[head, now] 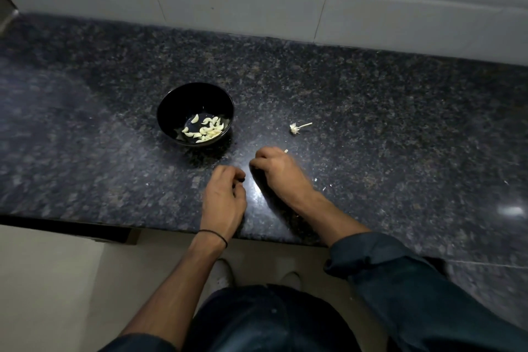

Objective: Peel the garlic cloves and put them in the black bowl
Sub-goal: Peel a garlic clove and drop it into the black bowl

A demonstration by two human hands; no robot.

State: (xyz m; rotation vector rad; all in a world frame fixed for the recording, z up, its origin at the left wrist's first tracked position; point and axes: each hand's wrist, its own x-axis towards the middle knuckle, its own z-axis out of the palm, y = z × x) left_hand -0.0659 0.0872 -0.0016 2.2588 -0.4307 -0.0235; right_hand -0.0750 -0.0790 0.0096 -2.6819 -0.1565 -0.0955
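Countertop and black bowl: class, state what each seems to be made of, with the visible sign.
Countertop: likely polished granite or similar stone; dark speckled grain, glossy glare spots. Black bowl: glossy ceramic or melamine, cannot tell which; smooth rim, reflective inner surface.

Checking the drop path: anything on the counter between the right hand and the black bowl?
Nothing visible. Bare counter lies between the right hand and the black bowl. The garlic stem scrap lies to the bowl's right, off that line; the left hand sits nearer the counter edge, also clear of it.
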